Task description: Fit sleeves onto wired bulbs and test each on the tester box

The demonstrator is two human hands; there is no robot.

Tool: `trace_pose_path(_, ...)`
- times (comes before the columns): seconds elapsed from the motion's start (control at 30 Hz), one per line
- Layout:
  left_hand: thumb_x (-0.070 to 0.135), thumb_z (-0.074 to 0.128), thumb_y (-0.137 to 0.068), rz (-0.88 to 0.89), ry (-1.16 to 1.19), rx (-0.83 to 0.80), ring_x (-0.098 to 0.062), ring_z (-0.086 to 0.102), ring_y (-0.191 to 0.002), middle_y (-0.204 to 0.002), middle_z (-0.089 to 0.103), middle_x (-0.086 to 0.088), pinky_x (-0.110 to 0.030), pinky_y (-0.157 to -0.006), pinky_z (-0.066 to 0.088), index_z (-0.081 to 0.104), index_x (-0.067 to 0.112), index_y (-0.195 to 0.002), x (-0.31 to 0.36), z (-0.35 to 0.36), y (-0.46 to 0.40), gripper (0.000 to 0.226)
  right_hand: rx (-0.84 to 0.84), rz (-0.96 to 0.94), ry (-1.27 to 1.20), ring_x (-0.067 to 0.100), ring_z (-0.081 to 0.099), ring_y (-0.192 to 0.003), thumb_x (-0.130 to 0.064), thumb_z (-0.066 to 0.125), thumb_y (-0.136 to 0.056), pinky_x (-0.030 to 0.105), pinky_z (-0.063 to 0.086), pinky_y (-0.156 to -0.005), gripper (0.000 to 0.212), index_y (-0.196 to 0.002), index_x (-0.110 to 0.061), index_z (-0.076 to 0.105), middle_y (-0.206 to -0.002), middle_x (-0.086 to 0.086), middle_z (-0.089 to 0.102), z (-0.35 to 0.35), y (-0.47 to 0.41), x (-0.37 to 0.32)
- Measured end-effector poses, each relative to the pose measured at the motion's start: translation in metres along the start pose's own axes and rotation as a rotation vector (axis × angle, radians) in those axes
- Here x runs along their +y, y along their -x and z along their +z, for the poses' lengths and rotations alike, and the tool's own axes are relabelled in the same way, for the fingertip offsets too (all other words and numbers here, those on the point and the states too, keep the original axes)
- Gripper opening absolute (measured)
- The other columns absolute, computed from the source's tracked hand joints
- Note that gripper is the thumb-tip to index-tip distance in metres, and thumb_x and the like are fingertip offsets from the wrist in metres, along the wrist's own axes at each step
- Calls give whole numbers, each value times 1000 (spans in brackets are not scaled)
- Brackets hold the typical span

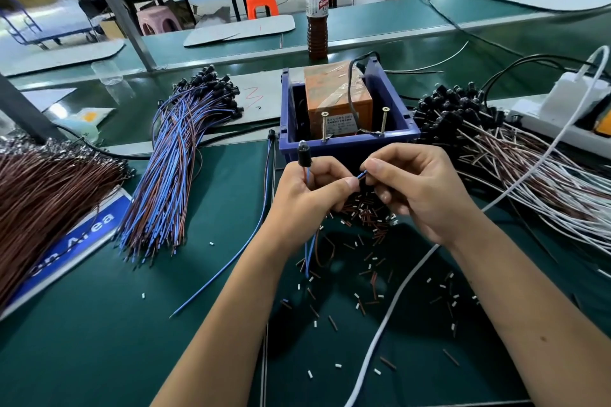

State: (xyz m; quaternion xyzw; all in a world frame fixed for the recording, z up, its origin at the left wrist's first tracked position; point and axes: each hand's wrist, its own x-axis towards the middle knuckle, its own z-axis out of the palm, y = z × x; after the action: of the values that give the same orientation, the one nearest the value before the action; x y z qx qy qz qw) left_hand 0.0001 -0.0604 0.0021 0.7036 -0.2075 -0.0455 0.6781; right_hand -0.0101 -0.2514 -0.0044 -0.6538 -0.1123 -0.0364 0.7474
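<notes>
Left hand (305,187) curled round the blue and brown leads of a small wired bulb in a black holder (303,150), bulb upright above the fist, just near of the tester box. Thumb and forefinger pinched on the free end of the blue-and-brown wire (360,176). Right hand (416,188) close beside, fingertips clamped on the same wire end from the right, the two hands almost touching. Whether a sleeve sits between the right fingertips: cannot tell. Leads hanging down from the left fist toward the near mat.

Blue plastic tester box (347,139) at centre, holding an orange taped block (334,92), two brass screws (324,129) standing upright on its near rim, a black cable running into it from the far side. Scattered short brown and white sleeve pieces (363,211) on the green mat (99,340), densest under and just near of the hands.

Left of the box, a fanned bundle of blue and brown wired bulbs (172,175), black heads at the far end. Far left, a heap of dark brown wires (43,188). One loose blue wire (231,268) lying between the bundle and the left forearm. Right of the box, a pile of black-headed bulbs with pink and white leads (496,142). White cable (413,274) crossing under the right forearm up to a white power strip (562,119) at far right. Plastic bottle of brown liquid (317,16) upright, far behind the box.
</notes>
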Motion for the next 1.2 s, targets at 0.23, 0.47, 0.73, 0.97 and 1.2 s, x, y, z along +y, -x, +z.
trace_pose_path(0.23, 11, 66, -91, 9, -26, -17, -2, 39, -45, -50, 49, 10, -12, -49, 32, 65, 4, -77, 1, -1, 0, 16, -36, -61, 100, 12, 48, -50, -28, 73, -97, 21, 34, -39, 13, -90, -18, 75, -65, 4, 58, 1, 2, -1)
trace_pose_path(0.47, 12, 66, -89, 49, 69, 39, -10, 39, -48, -53, 52, 3, -18, -49, 31, 66, 9, -74, 3, -4, 1, 16, 56, -118, -22, 15, 42, -46, -16, 68, -99, 21, 35, -35, 12, -88, -13, 68, -63, 5, 52, 9, 4, -3)
trace_pose_path(0.73, 28, 72, -87, 66, 211, 171, -22, 50, -60, -60, 59, -5, -29, -60, 40, 66, 20, -70, 2, 8, 3, 20, 45, -113, -76, 14, 43, -42, -21, 70, -90, 18, 32, -33, 20, -102, -7, 78, -69, 10, 63, 30, 11, 0)
trace_pose_path(0.97, 9, 66, -97, 108, 163, 145, -8, 55, -51, -60, 62, -4, -13, -54, 43, 67, 18, -72, 2, 13, 4, 26, 73, -73, -194, 11, 41, -37, -23, 73, -85, 16, 29, -33, 16, -93, -11, 79, -60, 16, 60, 29, 9, 0)
trace_pose_path(1.2, 10, 68, -98, 233, -80, 466, -13, 59, -57, -62, 64, -3, -22, -62, 46, 66, 9, -78, -3, 18, 2, 20, 154, -168, -139, 15, 45, -40, -12, 57, -105, 18, 34, -35, 13, -94, -8, 61, -94, 12, 75, 25, 6, -2)
